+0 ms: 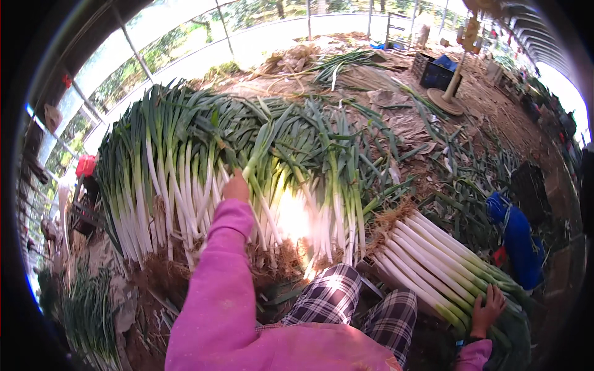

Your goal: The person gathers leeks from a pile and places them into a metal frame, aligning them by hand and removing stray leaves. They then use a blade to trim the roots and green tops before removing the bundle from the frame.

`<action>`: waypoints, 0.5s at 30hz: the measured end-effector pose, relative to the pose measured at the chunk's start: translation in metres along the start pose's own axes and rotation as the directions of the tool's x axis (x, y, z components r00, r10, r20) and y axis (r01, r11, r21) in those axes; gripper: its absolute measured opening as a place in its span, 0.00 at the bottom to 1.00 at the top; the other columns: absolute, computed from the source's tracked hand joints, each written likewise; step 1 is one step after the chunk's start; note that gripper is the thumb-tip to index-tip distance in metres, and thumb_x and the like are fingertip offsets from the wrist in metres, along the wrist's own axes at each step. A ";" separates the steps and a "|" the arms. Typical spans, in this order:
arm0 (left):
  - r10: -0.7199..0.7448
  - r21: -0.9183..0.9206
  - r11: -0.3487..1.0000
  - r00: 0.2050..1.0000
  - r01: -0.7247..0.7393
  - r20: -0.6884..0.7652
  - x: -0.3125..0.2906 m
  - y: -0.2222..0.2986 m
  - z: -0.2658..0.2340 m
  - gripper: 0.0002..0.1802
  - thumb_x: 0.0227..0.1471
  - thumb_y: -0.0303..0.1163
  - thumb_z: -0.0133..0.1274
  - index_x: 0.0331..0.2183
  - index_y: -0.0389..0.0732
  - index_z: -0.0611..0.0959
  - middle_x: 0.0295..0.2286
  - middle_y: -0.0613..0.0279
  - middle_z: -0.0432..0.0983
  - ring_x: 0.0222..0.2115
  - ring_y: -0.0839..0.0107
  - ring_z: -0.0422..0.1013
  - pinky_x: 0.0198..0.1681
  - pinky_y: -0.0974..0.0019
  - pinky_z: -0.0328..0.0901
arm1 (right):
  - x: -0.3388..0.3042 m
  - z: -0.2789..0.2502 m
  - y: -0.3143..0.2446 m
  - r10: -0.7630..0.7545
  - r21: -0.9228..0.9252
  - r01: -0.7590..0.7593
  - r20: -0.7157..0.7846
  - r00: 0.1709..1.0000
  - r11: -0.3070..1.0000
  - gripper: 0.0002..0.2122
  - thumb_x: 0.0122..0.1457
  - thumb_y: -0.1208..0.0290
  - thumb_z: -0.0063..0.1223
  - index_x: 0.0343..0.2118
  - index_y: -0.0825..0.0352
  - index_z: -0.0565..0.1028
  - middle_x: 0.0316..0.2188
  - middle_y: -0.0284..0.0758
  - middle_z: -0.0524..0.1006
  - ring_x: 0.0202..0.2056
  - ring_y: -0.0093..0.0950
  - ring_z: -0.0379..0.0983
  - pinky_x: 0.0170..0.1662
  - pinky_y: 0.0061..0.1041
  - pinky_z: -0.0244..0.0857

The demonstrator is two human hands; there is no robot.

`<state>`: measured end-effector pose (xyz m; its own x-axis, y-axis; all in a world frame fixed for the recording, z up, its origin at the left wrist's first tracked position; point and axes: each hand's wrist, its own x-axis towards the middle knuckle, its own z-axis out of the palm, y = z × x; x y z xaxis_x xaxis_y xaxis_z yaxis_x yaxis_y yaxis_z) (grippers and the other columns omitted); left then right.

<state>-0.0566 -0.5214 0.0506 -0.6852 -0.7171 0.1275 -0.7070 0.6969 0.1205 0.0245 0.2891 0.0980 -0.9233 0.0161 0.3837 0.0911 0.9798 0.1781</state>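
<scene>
A wide heap of long green onions [179, 179] lies in front of me, leaves pointing away and roots toward my knees. My left hand [235, 187] reaches into its middle, fingers closed round a green onion's stem [252, 166]; the fingertips are partly hidden. To my right, a neat row of green onions [427, 260] lies slantwise, white stems side by side and brown roots toward the heap. Over its green leaves my right hand [487, 310] rests with fingers spread. Bright sunlight washes out part of the heap's middle.
Loose leaves [458, 216] litter the dirt floor [489, 105]. A blue cloth-like item [520, 244] sits beyond the right row, near a dark crate [530, 188]. Farther off stand a black crate [436, 73] and a round-based stand [447, 100]. More green onions [90, 315] lie at lower left.
</scene>
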 end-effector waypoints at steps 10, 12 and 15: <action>0.864 0.497 0.466 0.497 -0.732 -0.080 0.017 0.220 -0.357 0.10 0.41 0.37 0.58 0.26 0.43 0.80 0.25 0.54 0.77 0.28 0.56 0.75 0.31 0.55 0.69 | -0.004 -0.020 -0.001 0.032 0.152 -0.020 -0.075 0.997 0.988 0.20 0.46 0.61 0.57 0.44 0.61 0.76 0.48 0.36 0.71 0.53 0.37 0.63 0.62 0.51 0.44; 0.910 0.542 0.328 0.412 -0.774 0.038 -0.014 0.285 -0.417 0.15 0.42 0.39 0.60 0.34 0.45 0.80 0.32 0.58 0.76 0.34 0.61 0.73 0.36 0.58 0.68 | -0.004 -0.021 -0.003 0.020 0.172 0.000 -0.113 0.993 0.985 0.20 0.46 0.61 0.57 0.44 0.61 0.76 0.47 0.36 0.71 0.53 0.37 0.63 0.61 0.52 0.44; 0.885 0.185 0.418 0.445 -0.889 0.140 -0.079 0.361 -0.485 0.10 0.50 0.34 0.56 0.35 0.40 0.79 0.30 0.59 0.76 0.29 0.76 0.72 0.29 0.68 0.67 | -0.003 -0.020 -0.007 0.022 0.202 0.001 -0.108 0.994 0.979 0.20 0.46 0.60 0.58 0.44 0.60 0.76 0.46 0.37 0.71 0.53 0.37 0.63 0.60 0.52 0.46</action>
<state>-0.1730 -0.2098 0.5614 -0.9546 0.2966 0.0256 0.2816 0.9276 -0.2456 0.0345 0.2783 0.1139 -0.8753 0.0155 0.4834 0.0130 0.9999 -0.0085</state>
